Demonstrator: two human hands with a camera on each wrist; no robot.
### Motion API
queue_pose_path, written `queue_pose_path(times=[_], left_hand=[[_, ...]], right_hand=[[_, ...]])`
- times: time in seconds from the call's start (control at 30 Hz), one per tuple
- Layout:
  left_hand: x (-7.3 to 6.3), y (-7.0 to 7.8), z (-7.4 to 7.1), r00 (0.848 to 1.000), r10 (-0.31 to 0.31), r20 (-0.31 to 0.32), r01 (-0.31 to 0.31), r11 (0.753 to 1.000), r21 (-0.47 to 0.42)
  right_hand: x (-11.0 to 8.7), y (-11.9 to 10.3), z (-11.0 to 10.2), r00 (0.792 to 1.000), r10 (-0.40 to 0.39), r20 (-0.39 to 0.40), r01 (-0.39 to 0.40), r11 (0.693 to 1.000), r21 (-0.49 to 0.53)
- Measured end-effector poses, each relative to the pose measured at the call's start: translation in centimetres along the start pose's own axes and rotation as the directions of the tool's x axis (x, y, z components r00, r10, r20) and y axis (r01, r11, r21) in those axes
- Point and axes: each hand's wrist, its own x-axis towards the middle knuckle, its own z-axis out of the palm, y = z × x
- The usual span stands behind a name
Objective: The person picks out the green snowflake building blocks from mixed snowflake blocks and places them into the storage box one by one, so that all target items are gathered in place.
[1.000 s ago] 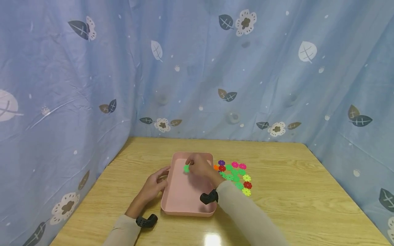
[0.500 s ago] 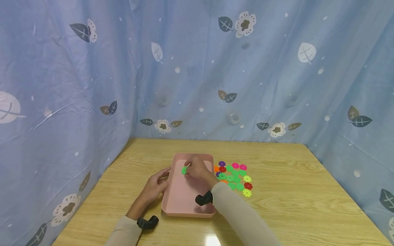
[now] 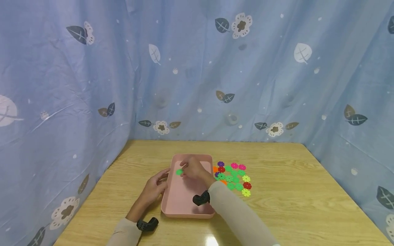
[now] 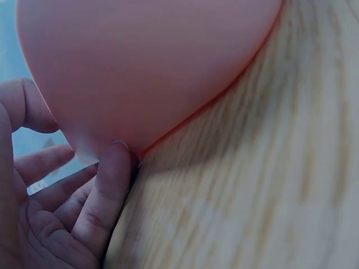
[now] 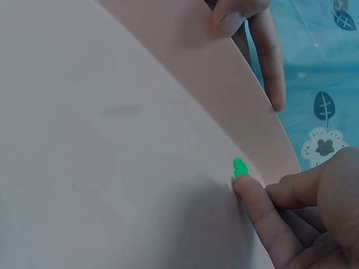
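Note:
A pink tray [image 3: 181,201] lies on the table. At its left side my left hand [image 3: 154,187] holds the wall: the left wrist view has the thumb [image 4: 112,174] against the outer wall, and in the right wrist view a fingertip [image 5: 230,23] reaches over the rim. Over the tray's floor, near its left wall, my right hand [image 3: 194,168] pinches a small green flower-shaped disc [image 3: 179,172]. Only a bit of the green disc [image 5: 240,166] shows past the fingertip in the right wrist view.
Right of the tray lie several flower-shaped discs [image 3: 235,173], green, red, pink, yellow, orange and purple, some overlapping. A blue patterned curtain [image 3: 197,68] hangs behind and beside the wooden table [image 3: 277,191]. Each wrist wears a black band [image 3: 147,224].
My right hand has moved a little to the left and nearer with the green disc, toward the tray's left wall. The left hand has stayed at the tray's side.

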Motion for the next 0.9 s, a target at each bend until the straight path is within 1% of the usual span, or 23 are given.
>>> queue_pose_path(times=[0.07, 0.13, 0.2, 0.27, 0.37, 0.5, 0.7, 0.8, 0.9], left_hand=[[0.0, 0.1, 0.0, 1.0, 0.001, -0.004, -0.001, 1.0, 0.004], [0.1, 0.1, 0.0, 1.0, 0.002, -0.005, -0.002, 1.0, 0.009], [0.1, 0.2, 0.0, 1.0, 0.005, -0.005, -0.005, 1.0, 0.019], [0.2, 0.2, 0.1, 1.0, 0.009, -0.002, -0.009, 1.0, 0.025], [0.2, 0.4, 0.0, 1.0, 0.012, 0.001, -0.012, 1.0, 0.021], [0.2, 0.2, 0.0, 1.0, 0.012, 0.002, -0.012, 1.0, 0.021], [0.1, 0.0, 0.1, 1.0, 0.008, 0.004, -0.008, 1.0, 0.017], [0.0, 0.0, 0.1, 1.0, 0.012, 0.006, -0.012, 1.0, 0.008], [-0.1, 0.1, 0.1, 1.0, 0.014, 0.002, -0.014, 1.0, 0.006]], right_hand=[[0.1, -0.2, 0.0, 0.999, 0.025, 0.023, -0.026, 0.997, 0.069], [0.2, -0.3, 0.0, 0.998, 0.046, 0.039, -0.05, 0.994, 0.102], [0.3, -0.5, 0.0, 0.997, 0.058, 0.049, -0.063, 0.991, 0.114], [0.3, -0.7, 0.1, 0.996, 0.067, 0.06, -0.073, 0.991, 0.116], [0.1, -1.1, 0.1, 0.997, 0.058, 0.06, -0.062, 0.996, 0.068], [-0.1, -1.3, 0.1, 0.997, 0.054, 0.057, -0.057, 0.997, 0.045], [-0.5, -1.4, 0.1, 0.996, 0.063, 0.057, -0.068, 0.993, 0.094], [-0.7, -1.4, 0.1, 0.997, 0.054, 0.052, -0.06, 0.991, 0.121], [-0.9, -1.4, 0.0, 0.998, 0.025, 0.053, -0.031, 0.994, 0.107]])
